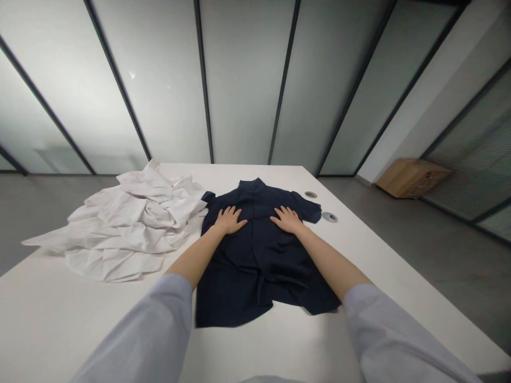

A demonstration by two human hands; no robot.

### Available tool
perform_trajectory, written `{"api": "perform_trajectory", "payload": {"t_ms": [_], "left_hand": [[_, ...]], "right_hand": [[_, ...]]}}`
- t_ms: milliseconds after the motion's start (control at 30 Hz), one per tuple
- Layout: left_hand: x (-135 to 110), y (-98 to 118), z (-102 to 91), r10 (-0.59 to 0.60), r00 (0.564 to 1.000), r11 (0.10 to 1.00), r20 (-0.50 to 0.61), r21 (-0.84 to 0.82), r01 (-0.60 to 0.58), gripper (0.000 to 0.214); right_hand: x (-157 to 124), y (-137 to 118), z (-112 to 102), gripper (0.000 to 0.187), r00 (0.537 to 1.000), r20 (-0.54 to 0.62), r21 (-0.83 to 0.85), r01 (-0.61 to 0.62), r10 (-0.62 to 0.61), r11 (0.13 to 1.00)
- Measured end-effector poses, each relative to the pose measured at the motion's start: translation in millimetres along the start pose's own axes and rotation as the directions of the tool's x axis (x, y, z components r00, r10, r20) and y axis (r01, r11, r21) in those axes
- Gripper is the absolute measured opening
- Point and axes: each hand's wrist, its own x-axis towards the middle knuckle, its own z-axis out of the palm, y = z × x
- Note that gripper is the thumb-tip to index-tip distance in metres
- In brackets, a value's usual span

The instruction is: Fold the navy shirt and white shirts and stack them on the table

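A dark navy short-sleeved shirt [255, 255] lies spread flat on the white table [375, 255], collar pointing away from me. My left hand [229, 219] rests palm down on the shirt's upper left part, fingers stretched out. My right hand [286, 219] lies flat on the upper right part, near the sleeve, fingers apart. Neither hand holds anything. Both forearms reach forward across the lower half of the shirt, with light sleeves pushed up.
A heap of crumpled white garments [136, 223] lies left of the navy shirt, touching its left sleeve. Two round cable ports [329, 216] sit in the table to the right. Frosted glass walls stand behind. A wooden box [411, 177] is on the floor at the right.
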Motion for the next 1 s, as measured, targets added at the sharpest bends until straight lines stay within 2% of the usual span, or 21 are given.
{"api": "perform_trajectory", "payload": {"t_ms": [167, 367, 467, 533, 600, 667, 767, 833, 900, 1000], "left_hand": [[-4, -7, 5.0, -0.009, 0.999, 1.0, 0.044, -0.011, 0.01, 0.079], [-33, 1, -6.0, 0.016, 1.0, 0.999, 0.026, 0.046, -0.017, 0.079], [-43, 9, -21.8, 0.012, 0.998, 0.998, 0.057, 0.057, -0.015, 0.084], [-42, 14, -33.0, -0.024, 0.996, 0.998, 0.081, 0.058, 0.019, 0.085], [-34, 18, -39.3, -0.034, 0.999, 0.997, 0.033, 0.067, 0.031, 0.079], [-24, 20, -36.7, 0.004, 0.997, 0.997, -0.079, 0.074, 0.002, 0.07], [-9, 16, -18.8, 0.039, 0.98, 0.998, -0.195, 0.059, -0.028, 0.064], [-3, 11, -4.6, 0.013, 0.985, 1.0, -0.175, 0.023, -0.009, 0.065], [1, 6, 5.5, -0.017, 0.992, 1.0, -0.125, -0.012, 0.016, 0.067], [4, 3, 10.6, -0.038, 0.995, 0.999, -0.089, -0.028, 0.035, 0.068]], "right_hand": [[-8, 3, 7, 0.072, 0.999, 0.032, -0.01, -0.021, 0.021, 1.0], [-37, 3, 6, 0.073, 0.998, 0.027, -0.049, 0.06, -0.059, 0.997], [-48, 1, -2, 0.068, 0.991, 0.006, -0.087, 0.132, -0.132, 0.987], [-47, 3, -13, 0.06, 0.985, 0.003, -0.076, 0.174, -0.174, 0.982], [-39, 11, -26, 0.05, 0.986, -0.034, -0.035, 0.164, -0.165, 0.986], [-28, 25, -37, 0.043, 0.991, -0.114, 0.011, 0.076, -0.074, 0.997], [-13, 55, -43, 0.04, 0.957, -0.22, 0.066, -0.179, 0.189, 0.982], [-9, 76, -39, 0.042, 0.892, -0.227, 0.09, -0.382, 0.392, 0.92], [-9, 93, -31, 0.051, 0.832, -0.187, 0.086, -0.515, 0.522, 0.853], [-12, 104, -18, 0.065, 0.824, -0.158, 0.039, -0.545, 0.544, 0.837]]}}
